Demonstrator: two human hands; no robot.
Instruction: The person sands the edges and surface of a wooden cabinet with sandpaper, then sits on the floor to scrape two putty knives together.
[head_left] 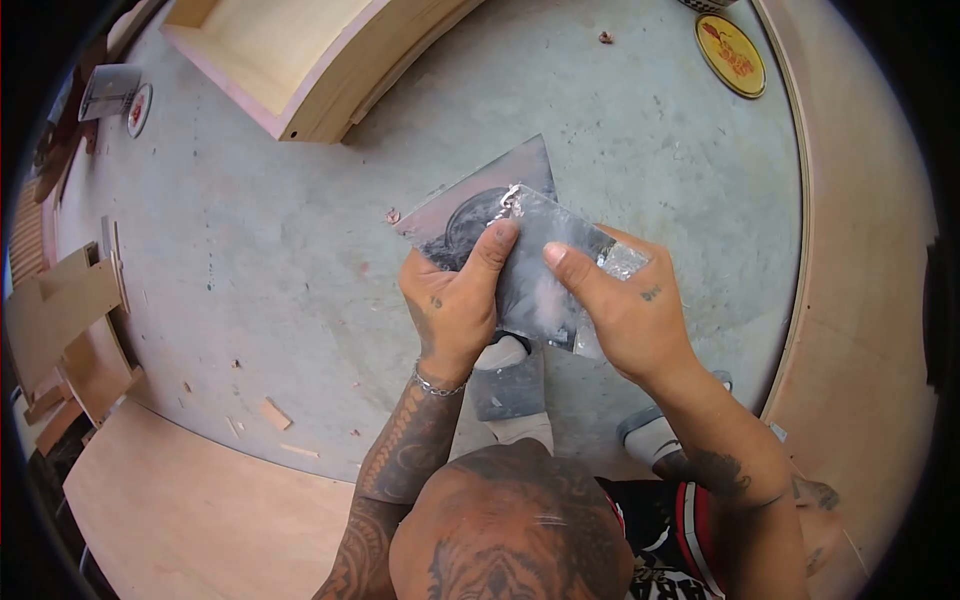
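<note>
My left hand (455, 310) is closed around a flat metal filling blade (520, 172), its thumb pressed on the face. Pinkish smears cover part of that blade, and a dark curved mark shows on it. In my right hand (640, 310) is a second flat blade (545, 275), whitish and smeared, gripped between thumb and fingers. The two blades overlap, the right one in front. A small lump of pale paste (510, 198) sits where the right blade's upper corner crosses the left blade. My fingers behind both blades are hidden.
A curved wooden frame (320, 90) stands on the grey floor (250, 260) ahead. A yellow round lid (730, 55) lies far right, a metal can (110, 92) far left. Wood offcuts (60, 320) pile at left; plywood sheets (220, 490) lie lower left and along the right.
</note>
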